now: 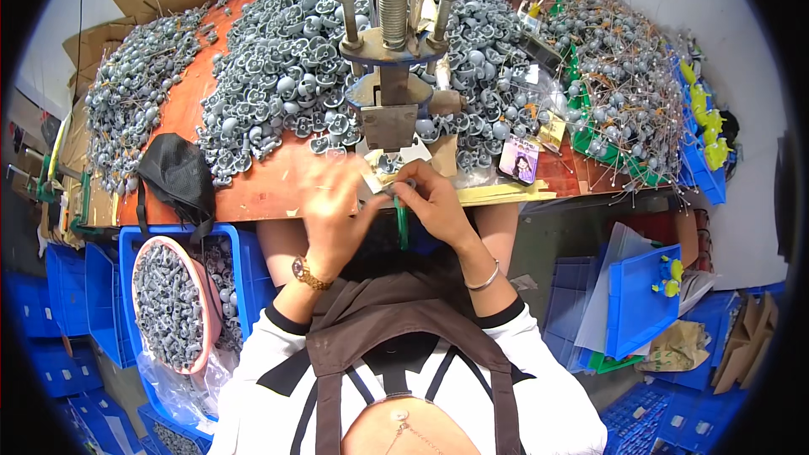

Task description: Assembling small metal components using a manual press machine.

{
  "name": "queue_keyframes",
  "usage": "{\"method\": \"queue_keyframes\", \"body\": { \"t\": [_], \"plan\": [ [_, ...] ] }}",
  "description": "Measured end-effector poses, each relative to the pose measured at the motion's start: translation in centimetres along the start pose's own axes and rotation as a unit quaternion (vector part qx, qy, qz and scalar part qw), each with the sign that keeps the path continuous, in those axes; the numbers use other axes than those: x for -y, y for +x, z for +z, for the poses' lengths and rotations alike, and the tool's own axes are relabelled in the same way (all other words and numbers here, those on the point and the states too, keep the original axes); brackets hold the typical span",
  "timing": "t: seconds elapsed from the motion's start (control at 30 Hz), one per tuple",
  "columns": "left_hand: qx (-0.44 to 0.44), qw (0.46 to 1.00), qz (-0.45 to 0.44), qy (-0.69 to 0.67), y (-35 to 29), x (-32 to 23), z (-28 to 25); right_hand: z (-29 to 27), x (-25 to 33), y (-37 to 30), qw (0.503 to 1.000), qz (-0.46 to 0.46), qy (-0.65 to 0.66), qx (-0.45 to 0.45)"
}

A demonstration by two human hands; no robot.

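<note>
My right hand (434,206) is at the table's front edge, just below the head of a metal hand press (392,122). Its thumb and forefinger are pinched together over something small that I cannot make out. Close on its left is my left hand (333,215), smeared by motion, its thumb stretched toward the right fingertips. What its fingers do is unclear. A green strip (402,223) hangs down beside the right fingers. Behind the press and around it lies a big heap of grey rounded plastic pieces (286,59), many of them hollow half shells.
Grey balls with thin wires (624,76) are piled at the right, more pieces (143,84) at the left. A black bag (179,177) lies on the red table's left front. Below stands a pink basin (202,320) of grey parts in a blue crate (246,261). Blue trays (645,295) are at right.
</note>
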State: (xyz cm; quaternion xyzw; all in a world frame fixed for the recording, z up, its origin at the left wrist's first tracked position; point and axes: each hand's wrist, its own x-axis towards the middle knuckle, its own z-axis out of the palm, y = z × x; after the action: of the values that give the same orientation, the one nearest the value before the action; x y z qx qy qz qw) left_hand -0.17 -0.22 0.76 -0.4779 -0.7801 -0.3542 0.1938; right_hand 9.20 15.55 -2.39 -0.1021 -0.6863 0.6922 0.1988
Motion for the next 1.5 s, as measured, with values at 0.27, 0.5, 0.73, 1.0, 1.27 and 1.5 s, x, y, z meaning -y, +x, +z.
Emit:
{"method": "queue_keyframes", "body": {
  "t": [0.27,0.5,0.73,1.0,1.27,1.5],
  "plan": [
    [0.033,0.950,-0.213,-0.226,0.2,1.2,3.5,1.3,-0.9,1.1,0.988,-0.025,-0.126,-0.082],
    [0.040,0.964,-0.168,-0.201,1.3,2.6,4.0,0.0,0.2,2.0,0.895,-0.116,-0.416,-0.110],
    [0.100,0.971,-0.099,-0.193,2.3,3.9,4.3,-7.0,9.6,14.1,0.977,-0.044,0.208,-0.001],
    [0.081,0.978,-0.145,-0.126,2.2,1.3,3.3,-1.0,9.1,0.9,0.835,-0.497,-0.160,-0.174],
    [0.112,0.993,-0.038,-0.031,0.0,1.0,0.7,-12.2,10.8,7.9,0.903,-0.263,-0.279,-0.193],
    [0.354,0.759,-0.305,-0.454,-4.0,0.6,-5.3,-24.0,-0.2,12.8,0.754,-0.083,-0.630,-0.166]
  ]
}}
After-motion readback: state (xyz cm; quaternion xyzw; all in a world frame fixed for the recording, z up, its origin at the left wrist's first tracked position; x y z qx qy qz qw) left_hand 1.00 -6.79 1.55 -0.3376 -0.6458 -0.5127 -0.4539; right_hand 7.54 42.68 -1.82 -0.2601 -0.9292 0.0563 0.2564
